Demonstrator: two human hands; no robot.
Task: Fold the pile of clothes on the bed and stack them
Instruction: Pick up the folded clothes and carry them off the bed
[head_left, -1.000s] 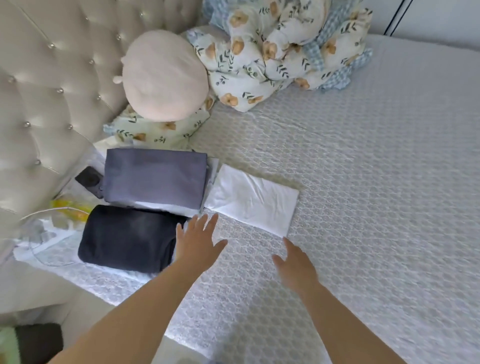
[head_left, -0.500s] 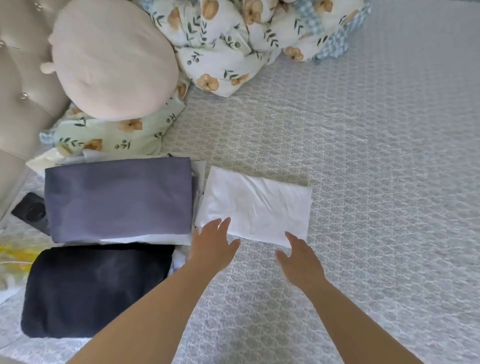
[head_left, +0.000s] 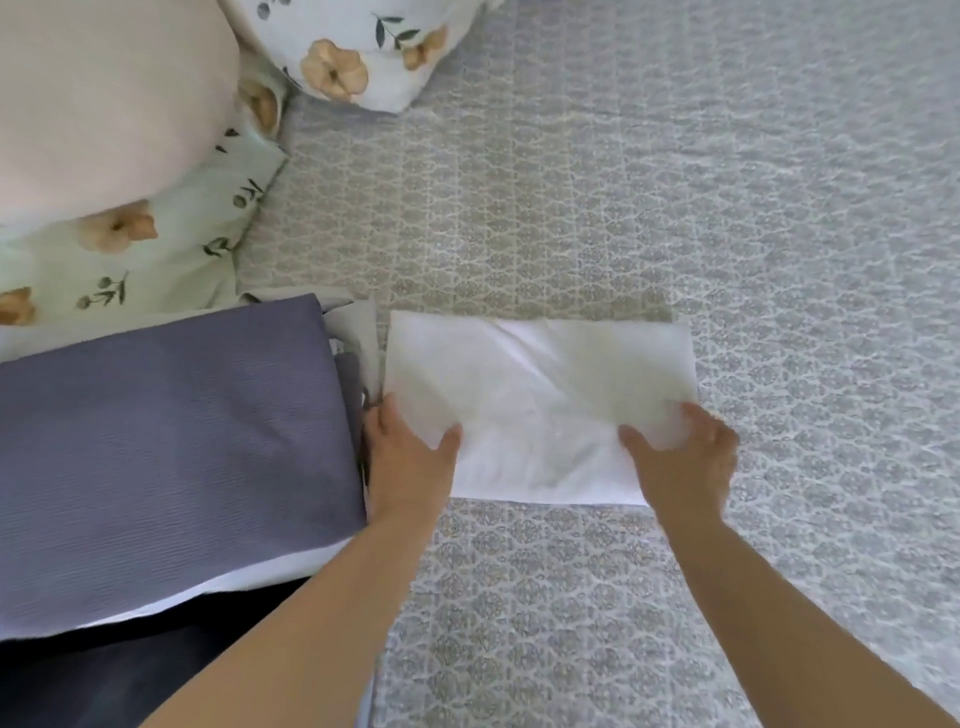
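Folded white garment (head_left: 540, 410) lies on the bed (head_left: 571, 218), long axis running left to right, its near corners gripped evenly by the left hand (head_left: 410, 457) and right hand (head_left: 685, 457), fingers tucked beneath and thumbs on top, the purple folded stack (head_left: 166, 457) just beside its left edge.

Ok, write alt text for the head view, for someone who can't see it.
Two bare hands grip a folded white garment on a patterned grey bedspread, the left hand at its left corner and the right hand at its right. A folded grey-purple garment lies beside it, floral pillows behind.
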